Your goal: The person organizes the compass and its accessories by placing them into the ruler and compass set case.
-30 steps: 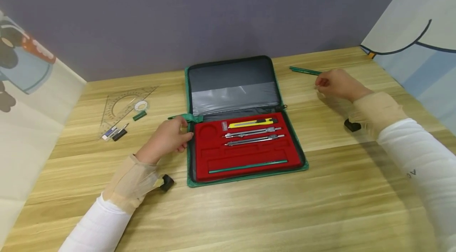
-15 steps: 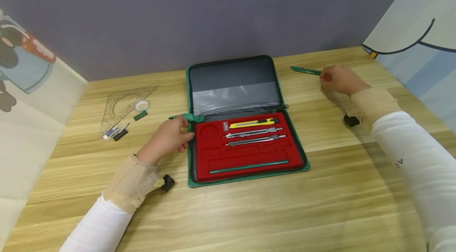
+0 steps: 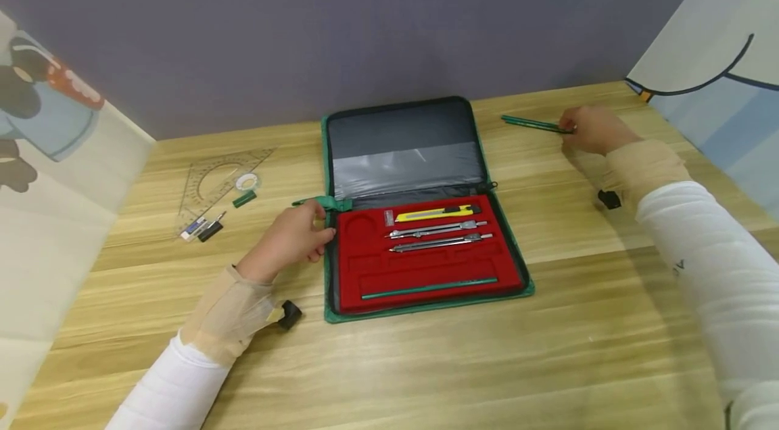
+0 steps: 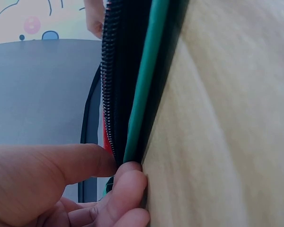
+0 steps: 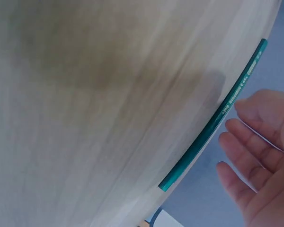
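A green zip case [image 3: 429, 309] with a red moulded insert lies unfolded mid-table. In the left wrist view, my left hand [image 4: 61, 184] pinches its zippered left edge, thumb on top and fingers beneath. The insert holds a yellow utility knife [image 3: 437, 213], two silver compasses [image 3: 435, 230], a small clear box [image 3: 389, 218] and one green pencil [image 3: 429, 289]. At the back right, my right hand [image 3: 593, 130] is at the near end of some green pencils [image 3: 531, 123]. The right wrist view shows its loosely bent fingers beside a green pencil [image 5: 213, 123], fingertips right at its side.
Left of the case lie a clear set square [image 3: 193, 180] with a protractor shape, a white ring-shaped roll [image 3: 246, 182], a small green block [image 3: 244, 198], a white eraser [image 3: 193, 228] and a black piece [image 3: 210, 232]. A grey panel [image 3: 389, 31] stands behind the table.
My right hand has shifted slightly right and back, and the pencils' near end now shows by the fingers. The left hand stays at the case edge.
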Available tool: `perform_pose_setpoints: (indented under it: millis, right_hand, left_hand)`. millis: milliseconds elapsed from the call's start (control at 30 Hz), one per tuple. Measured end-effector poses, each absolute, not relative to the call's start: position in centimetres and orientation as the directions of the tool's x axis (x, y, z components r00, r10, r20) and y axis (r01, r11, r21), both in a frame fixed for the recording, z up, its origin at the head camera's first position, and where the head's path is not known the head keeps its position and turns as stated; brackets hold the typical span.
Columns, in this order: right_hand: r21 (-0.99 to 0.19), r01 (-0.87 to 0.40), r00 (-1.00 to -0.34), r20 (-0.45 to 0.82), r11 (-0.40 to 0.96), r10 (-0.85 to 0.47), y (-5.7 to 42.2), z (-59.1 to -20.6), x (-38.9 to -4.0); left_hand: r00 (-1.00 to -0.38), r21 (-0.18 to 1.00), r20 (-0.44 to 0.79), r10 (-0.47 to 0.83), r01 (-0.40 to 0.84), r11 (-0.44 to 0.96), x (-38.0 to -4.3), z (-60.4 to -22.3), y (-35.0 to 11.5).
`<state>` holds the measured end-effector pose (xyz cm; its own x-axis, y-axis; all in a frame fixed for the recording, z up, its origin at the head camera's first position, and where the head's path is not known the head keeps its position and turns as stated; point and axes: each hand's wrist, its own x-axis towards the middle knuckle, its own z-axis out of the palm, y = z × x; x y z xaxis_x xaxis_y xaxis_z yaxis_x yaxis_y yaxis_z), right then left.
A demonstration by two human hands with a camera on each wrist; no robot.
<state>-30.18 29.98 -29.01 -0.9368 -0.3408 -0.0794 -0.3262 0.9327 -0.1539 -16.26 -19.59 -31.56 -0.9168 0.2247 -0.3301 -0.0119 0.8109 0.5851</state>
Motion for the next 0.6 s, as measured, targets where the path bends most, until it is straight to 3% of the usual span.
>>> perform_pose_setpoints:
  millis: [600]
  right_hand:
    - [-0.131, -0.307, -0.943, -0.094, 0.943, -0.320, 30.52, -29.29, -30.52]
  left_hand:
    - [-0.923, 0.576, -0.313, 0.225, 0.004, 0.817, -16.00, -31.70, -19.75]
